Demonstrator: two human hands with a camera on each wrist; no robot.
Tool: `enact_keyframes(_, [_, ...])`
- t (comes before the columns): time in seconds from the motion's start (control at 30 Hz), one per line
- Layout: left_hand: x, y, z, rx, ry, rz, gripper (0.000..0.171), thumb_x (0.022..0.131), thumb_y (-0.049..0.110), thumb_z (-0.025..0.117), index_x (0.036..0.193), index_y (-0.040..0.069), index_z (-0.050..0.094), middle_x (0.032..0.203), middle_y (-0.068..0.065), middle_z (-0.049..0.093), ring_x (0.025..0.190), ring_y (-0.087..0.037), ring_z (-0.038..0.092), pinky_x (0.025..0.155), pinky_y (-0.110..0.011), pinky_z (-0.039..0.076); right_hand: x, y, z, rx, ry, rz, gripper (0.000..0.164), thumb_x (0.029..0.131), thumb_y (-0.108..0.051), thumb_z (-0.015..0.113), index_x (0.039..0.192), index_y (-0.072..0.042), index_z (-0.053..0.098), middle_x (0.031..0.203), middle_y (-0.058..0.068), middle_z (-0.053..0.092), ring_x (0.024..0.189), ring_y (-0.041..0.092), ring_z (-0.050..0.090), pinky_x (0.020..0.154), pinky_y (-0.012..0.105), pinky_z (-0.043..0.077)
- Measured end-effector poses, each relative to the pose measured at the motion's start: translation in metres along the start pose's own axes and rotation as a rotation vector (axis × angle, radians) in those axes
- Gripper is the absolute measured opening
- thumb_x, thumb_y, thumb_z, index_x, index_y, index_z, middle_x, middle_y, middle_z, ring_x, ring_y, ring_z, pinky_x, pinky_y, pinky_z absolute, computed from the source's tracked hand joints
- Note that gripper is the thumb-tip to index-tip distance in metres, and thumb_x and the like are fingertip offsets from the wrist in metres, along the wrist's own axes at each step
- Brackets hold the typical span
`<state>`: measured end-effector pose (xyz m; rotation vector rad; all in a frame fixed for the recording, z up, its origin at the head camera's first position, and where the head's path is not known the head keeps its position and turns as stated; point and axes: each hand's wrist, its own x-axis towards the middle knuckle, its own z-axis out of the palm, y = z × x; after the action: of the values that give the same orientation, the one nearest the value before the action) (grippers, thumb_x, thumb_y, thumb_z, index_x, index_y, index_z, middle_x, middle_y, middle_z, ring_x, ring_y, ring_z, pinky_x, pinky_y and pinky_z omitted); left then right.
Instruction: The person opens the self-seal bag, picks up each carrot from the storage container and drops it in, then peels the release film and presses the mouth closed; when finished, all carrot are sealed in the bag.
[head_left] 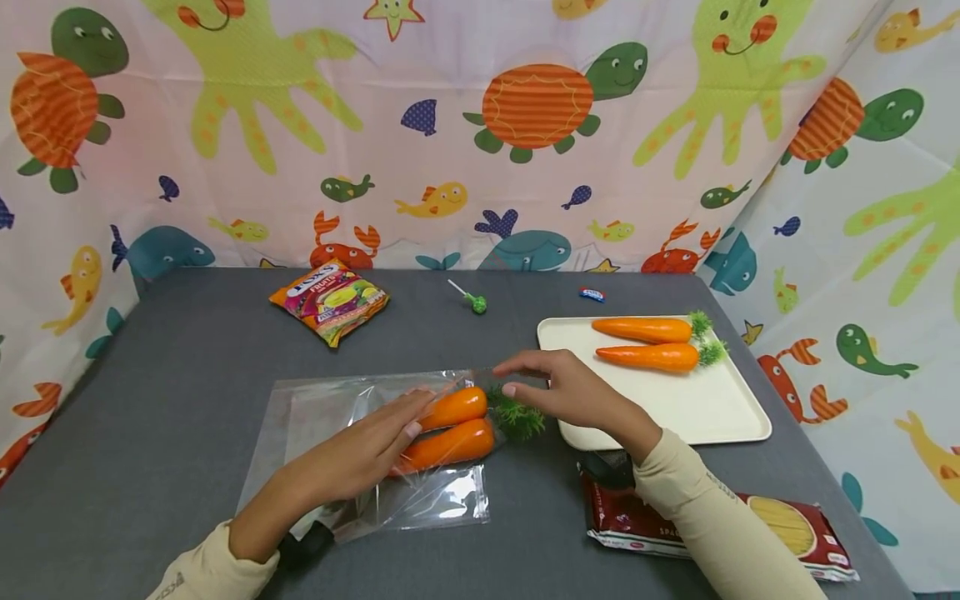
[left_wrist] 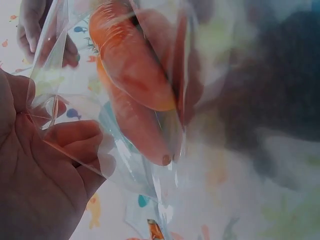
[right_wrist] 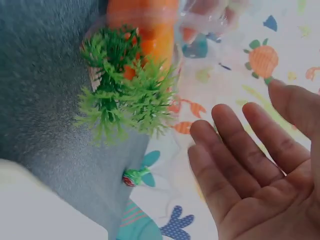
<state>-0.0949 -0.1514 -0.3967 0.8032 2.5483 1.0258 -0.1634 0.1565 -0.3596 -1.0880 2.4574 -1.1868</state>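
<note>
Two orange carrots (head_left: 452, 444) lie side by side in a clear plastic bag (head_left: 307, 408), their frilly green tops (head_left: 519, 417) sticking out past its right end. My left hand (head_left: 367, 442) rests over the bag and the narrow parts of the carrots, with fingers extended. Through the film, the left wrist view shows the carrots (left_wrist: 132, 75) and fingers (left_wrist: 75, 135) of this hand. The right hand (head_left: 562, 387) hovers beside the green tops, holding nothing. Its fingers (right_wrist: 235, 130) spread loosely near the leaves (right_wrist: 125, 90) in the right wrist view.
A cream tray (head_left: 652, 408) on the right bears two more carrots (head_left: 648, 358). Below it, a dark red spaghetti packet (head_left: 780, 529) lies partly under my right forearm. Toward the back are a Fox's sweets bag (head_left: 330, 300), a green lollipop (head_left: 477, 303) and a small blue wrapped sweet (head_left: 592, 294).
</note>
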Motion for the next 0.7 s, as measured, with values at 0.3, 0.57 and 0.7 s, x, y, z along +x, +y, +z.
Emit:
enact_keyframes(0.3, [0.001, 0.002, -0.001, 0.006, -0.004, 0.015, 0.054, 0.108, 0.033, 0.035, 0.156, 0.015, 0.02, 0.16, -0.01, 0.019, 0.146, -0.026, 0.014, 0.114, -0.054, 0.02, -0.03, -0.022, 0.013, -0.052, 0.051, 0.156, 0.016, 0.097, -0.022, 0.063, 0.095, -0.009, 0.072, 0.079, -0.007, 0.063, 0.07, 0.01, 0.057, 0.064, 0.027, 0.051])
enact_keyframes(0.57, [0.003, 0.004, -0.001, 0.023, 0.015, 0.014, 0.053, 0.107, 0.032, 0.036, 0.157, 0.027, 0.018, 0.159, -0.012, 0.02, 0.146, -0.029, 0.015, 0.113, -0.057, 0.019, -0.04, -0.026, 0.032, 0.051, -0.039, 0.282, 0.028, 0.1, -0.027, 0.057, 0.101, -0.005, 0.074, 0.09, 0.004, 0.071, 0.075, 0.015, 0.063, 0.065, 0.025, 0.052])
enact_keyframes(0.7, [0.004, 0.005, 0.0, 0.048, 0.016, 0.008, 0.054, 0.107, 0.034, 0.037, 0.157, 0.03, 0.018, 0.159, -0.012, 0.022, 0.146, -0.03, 0.016, 0.113, -0.057, 0.019, -0.043, -0.022, 0.037, 0.326, -0.115, 0.379, 0.037, 0.102, -0.026, 0.054, 0.113, 0.006, 0.068, 0.107, 0.017, 0.07, 0.097, 0.03, 0.068, 0.077, 0.033, 0.058])
